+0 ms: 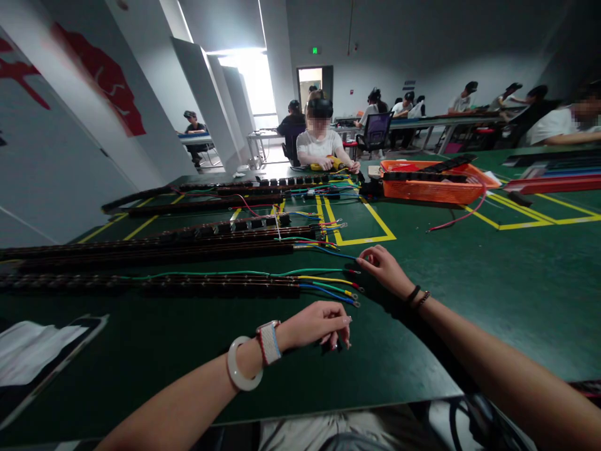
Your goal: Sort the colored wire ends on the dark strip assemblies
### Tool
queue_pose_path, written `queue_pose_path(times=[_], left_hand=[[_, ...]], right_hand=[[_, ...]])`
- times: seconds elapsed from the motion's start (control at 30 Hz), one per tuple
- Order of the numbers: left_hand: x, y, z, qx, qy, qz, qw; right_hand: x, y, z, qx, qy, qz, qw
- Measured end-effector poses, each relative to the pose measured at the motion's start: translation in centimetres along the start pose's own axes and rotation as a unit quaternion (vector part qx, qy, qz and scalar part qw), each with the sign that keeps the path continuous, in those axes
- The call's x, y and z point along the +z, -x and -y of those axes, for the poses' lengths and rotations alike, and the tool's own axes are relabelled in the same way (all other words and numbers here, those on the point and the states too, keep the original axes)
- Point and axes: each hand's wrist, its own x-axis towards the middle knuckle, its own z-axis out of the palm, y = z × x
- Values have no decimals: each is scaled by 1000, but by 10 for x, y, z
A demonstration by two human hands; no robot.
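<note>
My right hand (382,269) pinches the end of a thin blue wire (339,253) between thumb and fingers. This wire runs out of a long dark strip bundle (235,252) lying across the table. Nearer to me, my left hand (317,324) hovers palm down, fingers loosely bent and apart, with nothing visible in them. Just beyond it is the closest dark bundle (211,287), ending in a green wire (319,271), a yellow wire (319,279) and a blue wire (323,291), with metal ring terminals (355,297) at their tips.
More dark strips (197,203) lie farther back on the green table (469,300), which has yellow tape outlines (369,240). An orange basket (427,191) holds dark strips. Across the table a person (323,147) holds a yellow tool (331,164). White sheets (37,351) lie at left.
</note>
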Motion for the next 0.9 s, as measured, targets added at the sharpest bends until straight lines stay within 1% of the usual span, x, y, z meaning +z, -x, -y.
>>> queue_pose_path(times=[0.07, 0.17, 0.23, 0.3, 0.37, 0.43, 0.5, 0.53, 0.57, 0.63, 0.67, 0.7, 0.73, 0.8, 0.87, 0.9], left_hand=[[-2, 11, -3, -2, -26, -33, 999], [-7, 37, -5, -3, -71, -103, 992], [-14, 58, -5, -4, -82, -161, 984], [-25, 78, -2, -11, -89, -241, 966], [-41, 99, 5, -25, -114, -339, 933], [-63, 120, 19, -46, -153, -441, 883], [-91, 143, 37, -47, -187, -537, 821], [-106, 155, 48, -49, -218, -574, 788], [-122, 166, 58, -75, -257, -602, 752], [-153, 188, 77, -168, -321, -637, 680], [-168, 197, 85, -206, -337, -643, 657], [-181, 204, 91, -239, -337, -644, 644], [-192, 209, 96, -270, -325, -637, 644], [-209, 213, 99, -294, -315, -628, 648], [-221, 212, 98, -316, -299, -628, 646], [-226, 211, 97, -319, -290, -627, 649]], right_hand=[[2, 0, 6, -45, 32, 19, 998], [6, -4, 19, -98, 73, 40, 992], [11, -9, 32, -130, 85, 62, 986], [21, -13, 48, -168, 83, 93, 978], [35, -16, 67, -213, 87, 119, 966], [52, -19, 84, -245, 102, 141, 954], [70, -21, 97, -264, 133, 143, 945], [78, -23, 101, -270, 152, 143, 940], [84, -25, 103, -274, 169, 140, 937], [94, -32, 103, -281, 192, 132, 931], [97, -37, 102, -283, 198, 125, 930], [100, -42, 99, -282, 201, 116, 931], [102, -47, 96, -276, 204, 105, 933], [105, -59, 90, -250, 209, 79, 942], [108, -69, 85, -221, 209, 56, 951], [110, -74, 83, -212, 205, 46, 954]])
